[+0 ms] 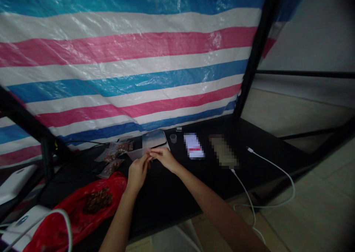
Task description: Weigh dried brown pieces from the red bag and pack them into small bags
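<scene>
Head view: handling a clear bag (136,154).
I am seeing the left hand (137,173) and right hand (166,158) pinching its near end, fingertips closed, just beside the filled bags (118,149). I am judging the step as separating its edges; the next move is probably calling for gentle spreading.

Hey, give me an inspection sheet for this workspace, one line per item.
Surface: flat black tabletop.
Job's things: translucent plastic bag, held; open, crumpled red plastic bag holding small brown pieces; filled clear plastic bags beyond it.
Clutter: small clear plastic cup; flat silver-topped device; bright pixelated rectangle; tan pixelated rectangle.
Hands: left hand and right hand together, pinching the translucent bag.
Cables: loose-ended white cable at right; second white cable running to the tan rectangle.
Surroundings: blue, white and pink striped plastic sheet behind; black metal post at right.
</scene>
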Demonstrator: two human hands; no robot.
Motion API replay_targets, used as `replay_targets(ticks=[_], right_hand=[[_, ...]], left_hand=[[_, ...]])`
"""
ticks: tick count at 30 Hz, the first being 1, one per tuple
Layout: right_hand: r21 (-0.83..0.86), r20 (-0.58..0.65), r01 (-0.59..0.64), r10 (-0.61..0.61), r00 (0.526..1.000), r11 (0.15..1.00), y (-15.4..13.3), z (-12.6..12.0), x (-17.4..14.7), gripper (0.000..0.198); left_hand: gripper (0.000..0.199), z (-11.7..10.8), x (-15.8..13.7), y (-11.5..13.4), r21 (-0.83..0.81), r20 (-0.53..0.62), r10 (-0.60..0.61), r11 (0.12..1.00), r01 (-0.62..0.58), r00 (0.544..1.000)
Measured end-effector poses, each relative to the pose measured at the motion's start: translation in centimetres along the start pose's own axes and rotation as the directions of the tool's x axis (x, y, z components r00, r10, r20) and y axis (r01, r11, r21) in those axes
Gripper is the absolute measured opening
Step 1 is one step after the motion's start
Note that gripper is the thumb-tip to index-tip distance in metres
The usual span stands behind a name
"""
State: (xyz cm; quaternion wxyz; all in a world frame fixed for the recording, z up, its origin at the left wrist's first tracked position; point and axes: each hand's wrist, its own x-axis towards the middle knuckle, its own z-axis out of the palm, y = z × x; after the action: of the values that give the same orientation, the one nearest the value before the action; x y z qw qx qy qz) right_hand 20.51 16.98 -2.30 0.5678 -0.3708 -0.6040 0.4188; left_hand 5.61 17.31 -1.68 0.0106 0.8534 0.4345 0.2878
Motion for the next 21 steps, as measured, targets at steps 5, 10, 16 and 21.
replay_targets(ticks=[5,10,16,21], right_hand=[[-0.02,-0.028,0.014,-0.015,0.999,1.0,0.0,0.1,0.0,0.029],[0.041,-0.047,0.006,-0.004,0.999,0.999,-0.1,0.5,-0.1,0.033],[-0.079,-0.145,-0.034,0.022,0.989,0.996,-0.1,0.8,-0.2,0.028],[-0.194,-0.151,-0.025,-0.005,0.988,0.981,-0.1,0.9,-0.5,0.026]], left_hand=[[0.03,-0.7,0.2,0.6,-0.164,0.128,-0.048,0.984,0.068,0.991],[0.027,-1.0,0.2,1.0,-0.103,0.161,-0.075,0.99,0.092,0.984],[0.024,-0.5,0.1,1.2,0.085,0.128,-0.075,0.994,0.064,0.989],[0.024,0.0,-0.1,1.1,0.237,0.106,-0.075,0.97,0.048,0.992]])
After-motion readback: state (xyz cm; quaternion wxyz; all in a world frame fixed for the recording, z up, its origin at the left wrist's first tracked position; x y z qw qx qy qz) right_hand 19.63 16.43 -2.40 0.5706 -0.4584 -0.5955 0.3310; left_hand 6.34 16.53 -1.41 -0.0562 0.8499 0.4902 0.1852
